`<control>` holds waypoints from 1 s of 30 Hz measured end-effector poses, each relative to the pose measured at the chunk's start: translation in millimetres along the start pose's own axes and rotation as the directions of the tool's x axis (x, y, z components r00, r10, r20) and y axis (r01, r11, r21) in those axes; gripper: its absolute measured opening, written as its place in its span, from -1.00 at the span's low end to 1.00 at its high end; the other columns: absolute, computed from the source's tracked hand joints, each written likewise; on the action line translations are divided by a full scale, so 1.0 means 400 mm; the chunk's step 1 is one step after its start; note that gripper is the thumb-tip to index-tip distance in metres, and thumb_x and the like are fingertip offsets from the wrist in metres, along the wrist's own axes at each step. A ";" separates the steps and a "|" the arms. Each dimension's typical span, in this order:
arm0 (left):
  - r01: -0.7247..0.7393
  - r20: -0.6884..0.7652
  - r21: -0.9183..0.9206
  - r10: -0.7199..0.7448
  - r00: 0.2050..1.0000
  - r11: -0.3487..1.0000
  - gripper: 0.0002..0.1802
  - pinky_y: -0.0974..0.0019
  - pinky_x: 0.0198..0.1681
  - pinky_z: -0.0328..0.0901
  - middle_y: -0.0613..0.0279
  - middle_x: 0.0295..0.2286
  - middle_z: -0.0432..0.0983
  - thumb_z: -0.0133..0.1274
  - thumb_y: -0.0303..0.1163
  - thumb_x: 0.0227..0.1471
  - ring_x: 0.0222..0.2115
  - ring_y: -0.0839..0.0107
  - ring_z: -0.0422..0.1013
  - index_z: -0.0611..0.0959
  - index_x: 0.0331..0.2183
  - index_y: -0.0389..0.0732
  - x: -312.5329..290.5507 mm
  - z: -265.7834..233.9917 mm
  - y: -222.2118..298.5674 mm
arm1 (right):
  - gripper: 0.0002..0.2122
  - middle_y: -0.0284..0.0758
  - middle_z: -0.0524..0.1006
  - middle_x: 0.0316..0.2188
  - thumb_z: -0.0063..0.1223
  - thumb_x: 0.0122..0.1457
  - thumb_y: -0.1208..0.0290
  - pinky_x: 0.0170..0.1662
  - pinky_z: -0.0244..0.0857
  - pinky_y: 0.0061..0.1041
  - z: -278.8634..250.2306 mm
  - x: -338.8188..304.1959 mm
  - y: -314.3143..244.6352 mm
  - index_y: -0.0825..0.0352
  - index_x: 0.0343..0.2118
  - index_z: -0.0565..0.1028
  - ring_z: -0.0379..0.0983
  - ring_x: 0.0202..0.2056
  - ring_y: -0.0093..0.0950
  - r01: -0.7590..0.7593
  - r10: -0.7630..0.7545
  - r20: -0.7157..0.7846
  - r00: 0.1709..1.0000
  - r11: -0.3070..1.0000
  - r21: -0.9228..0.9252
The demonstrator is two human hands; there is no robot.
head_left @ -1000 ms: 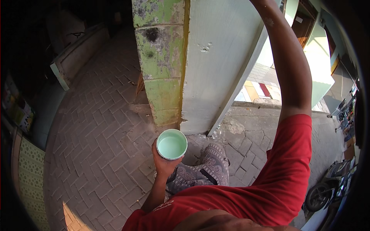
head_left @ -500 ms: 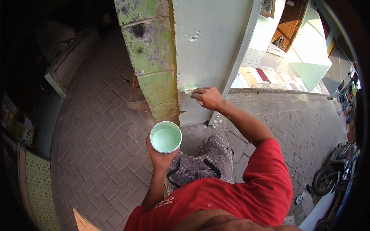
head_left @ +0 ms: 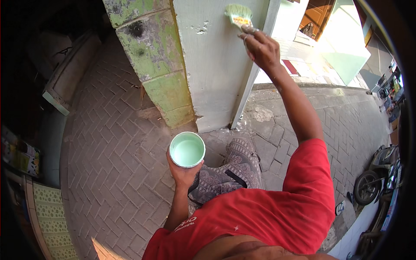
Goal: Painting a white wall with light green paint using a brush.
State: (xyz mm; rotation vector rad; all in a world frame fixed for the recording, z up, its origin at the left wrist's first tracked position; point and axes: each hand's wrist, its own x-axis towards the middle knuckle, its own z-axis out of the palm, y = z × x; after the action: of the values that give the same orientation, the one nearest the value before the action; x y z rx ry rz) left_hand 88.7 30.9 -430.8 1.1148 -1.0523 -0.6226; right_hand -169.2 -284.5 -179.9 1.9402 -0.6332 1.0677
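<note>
My left hand [head_left: 183, 173] is wrapped round a round bucket [head_left: 173, 164] of pale mint-green paint [head_left: 187, 151], held upright in front of my lap. In my right hand [head_left: 263, 50] is a paintbrush [head_left: 239, 16], gripped by its handle, with pale green on its wide bristles. The brush is at the upper part of a pale grey panel [head_left: 214, 65]; whether the bristles touch it I cannot tell. That panel has a few chipped spots and a raised strip along its right edge. Left of it stands a block pillar [head_left: 167, 93] with peeling green paint.
Herringbone paving [head_left: 108, 160] surrounds me. Behind the panel, at the right, are a tiled porch [head_left: 310, 71] and a brown door [head_left: 318, 17]. A parked motorcycle [head_left: 368, 186] stands at the far right. On the left runs a low wall [head_left: 65, 82].
My right hand has moved the paintbrush up the panel, from its lower left to its upper right. The bucket stays in my left hand. The view has shifted slightly.
</note>
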 end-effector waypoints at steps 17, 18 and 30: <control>0.030 -0.006 -0.018 -0.030 1.000 0.999 0.17 0.17 0.12 0.38 0.03 0.08 0.38 0.52 -0.57 -0.32 0.05 0.26 0.43 0.20 0.27 -0.29 0.009 0.010 0.026 | -0.89 -0.23 0.69 -0.21 0.21 0.23 0.51 -0.26 0.60 -0.45 -0.215 0.271 0.200 0.35 -0.22 0.69 0.66 -0.32 -0.35 -0.012 0.028 -0.142 0.989 0.994 0.113; 0.024 0.006 -0.014 -0.024 1.000 1.000 0.17 0.17 0.12 0.38 0.03 0.08 0.38 0.53 -0.56 -0.32 0.05 0.25 0.42 0.20 0.27 -0.30 0.009 0.018 0.032 | -0.89 -0.23 0.68 -0.20 0.21 0.23 0.50 -0.27 0.60 -0.42 -0.217 0.299 0.231 0.33 -0.21 0.68 0.66 -0.32 -0.35 0.006 -0.003 -0.288 0.958 1.000 0.008; -0.010 0.017 0.104 0.008 1.000 0.995 0.16 0.15 0.15 0.35 0.03 0.07 0.40 0.55 -0.53 -0.33 0.06 0.24 0.43 0.22 0.26 -0.31 -0.014 0.010 0.068 | -0.69 -0.41 0.58 0.05 0.27 -0.01 0.42 -0.06 0.53 -0.37 0.119 -0.685 -0.279 0.13 -0.14 0.59 0.58 0.00 -0.34 -0.264 0.110 0.501 0.858 0.932 0.249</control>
State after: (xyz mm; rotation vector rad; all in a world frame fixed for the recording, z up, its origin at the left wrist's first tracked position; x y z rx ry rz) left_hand 80.5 43.6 -407.3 1.1963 -1.1137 -0.5755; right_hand -207.6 -252.5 -475.5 2.4974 -0.9950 0.8325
